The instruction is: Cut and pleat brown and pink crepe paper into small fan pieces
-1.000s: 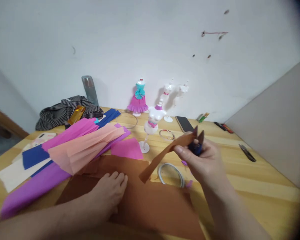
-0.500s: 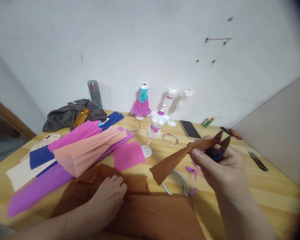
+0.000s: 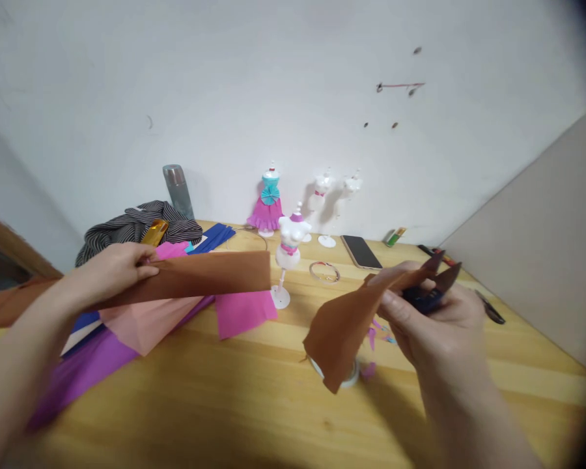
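My left hand (image 3: 110,267) is closed on a large brown crepe paper sheet (image 3: 200,277), holding it lifted above the pink, peach and purple paper sheets (image 3: 141,326) at the left. My right hand (image 3: 430,329) grips blue-handled scissors (image 3: 432,286) with blades apart, and pinches a cut brown paper piece (image 3: 344,326) that hangs down over a tape roll (image 3: 344,378). A white doll mannequin (image 3: 288,251) on a stand is between my hands, farther back.
A wooden table (image 3: 254,404) holds a striped cloth (image 3: 137,228), a grey bottle (image 3: 176,189), a dressed mannequin (image 3: 268,202), two bare mannequins (image 3: 334,192), a phone (image 3: 361,251), a bangle ring (image 3: 325,272), small snips (image 3: 488,306) and purple scraps (image 3: 371,339). A grey board (image 3: 537,241) stands at the right.
My left hand picked the big brown sheet up off the table and carried it left and back. The right hand kept the scissors and the cut brown piece, now hanging lower.
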`<state>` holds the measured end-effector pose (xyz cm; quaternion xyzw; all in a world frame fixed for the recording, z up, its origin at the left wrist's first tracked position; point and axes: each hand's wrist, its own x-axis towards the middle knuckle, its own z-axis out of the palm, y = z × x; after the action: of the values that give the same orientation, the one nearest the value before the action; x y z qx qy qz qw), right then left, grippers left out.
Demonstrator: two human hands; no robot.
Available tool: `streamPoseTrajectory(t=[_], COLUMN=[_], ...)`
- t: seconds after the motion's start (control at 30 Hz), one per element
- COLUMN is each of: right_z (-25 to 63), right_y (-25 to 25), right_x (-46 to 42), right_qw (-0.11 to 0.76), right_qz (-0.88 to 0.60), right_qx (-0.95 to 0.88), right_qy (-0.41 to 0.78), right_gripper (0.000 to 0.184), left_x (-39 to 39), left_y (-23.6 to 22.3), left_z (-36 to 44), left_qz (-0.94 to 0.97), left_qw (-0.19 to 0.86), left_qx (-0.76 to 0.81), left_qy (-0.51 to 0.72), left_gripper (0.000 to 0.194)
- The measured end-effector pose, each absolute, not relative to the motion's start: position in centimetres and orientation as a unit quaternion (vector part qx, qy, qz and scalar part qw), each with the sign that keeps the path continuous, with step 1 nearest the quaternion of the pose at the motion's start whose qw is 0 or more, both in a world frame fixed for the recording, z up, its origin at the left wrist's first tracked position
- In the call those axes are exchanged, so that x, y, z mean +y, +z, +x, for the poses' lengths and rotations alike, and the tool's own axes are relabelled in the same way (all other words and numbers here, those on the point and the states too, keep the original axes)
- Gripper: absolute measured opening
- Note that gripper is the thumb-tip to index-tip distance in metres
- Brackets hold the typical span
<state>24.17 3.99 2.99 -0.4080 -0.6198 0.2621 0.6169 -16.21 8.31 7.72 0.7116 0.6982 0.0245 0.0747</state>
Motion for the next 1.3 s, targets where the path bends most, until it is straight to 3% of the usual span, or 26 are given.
streamPoseTrajectory(t=[0.2,0.43,0.6,0.73,0.93,1.03,1.1,1.2,1.3], right_z=[23.8,22.6,20.8,19.1,18.5,18.7,18.7,18.4,17.8], right_y=[3.5,4.6,3.0,0.0,-2.3,-2.0,-1.8,-2.3,-3.7], right_x=[4.4,4.9,5.7,6.6,7.8,7.9,7.9,7.8,7.9], right_qw=[0.615,0.511,0.366,0.274,0.276,0.298,0.319,0.341,0.327], right_qz=[-0.399,-0.414,-0.387,-0.367,-0.370,-0.359,-0.343,-0.332,-0.370], right_qx=[-0.635,-0.698,-0.730,-0.717,-0.687,-0.668,-0.639,-0.590,-0.577], right_qy=[0.244,0.282,0.429,0.525,0.561,0.580,0.610,0.652,0.651], right_gripper=[0.012,0.017,0.018,0.021,0.022,0.025,0.032,0.041,0.038], left_x=[11.2,11.6,12.4,14.2,13.9,12.8,12.2,11.6,10.5], left_y=[4.8,3.2,-1.9,-5.9,-6.4,-5.6,-5.2,-5.0,-5.8], left_z=[-20.6,-17.0,-8.4,-4.6,-3.8,-4.0,-4.1,-4.4,-4.3], left_qz=[0.678,0.689,0.804,0.805,0.789,0.790,0.774,0.699,0.605], left_qw=[0.241,0.019,0.194,0.113,0.110,0.111,0.142,0.279,0.410], left_qx=[0.689,0.710,0.545,0.574,0.597,0.592,0.591,0.583,0.561], left_qy=[0.085,0.144,0.137,0.093,0.092,0.119,0.179,0.305,0.388], left_gripper=[0.024,0.035,0.033,0.044,0.009,0.012,0.014,0.012,0.028])
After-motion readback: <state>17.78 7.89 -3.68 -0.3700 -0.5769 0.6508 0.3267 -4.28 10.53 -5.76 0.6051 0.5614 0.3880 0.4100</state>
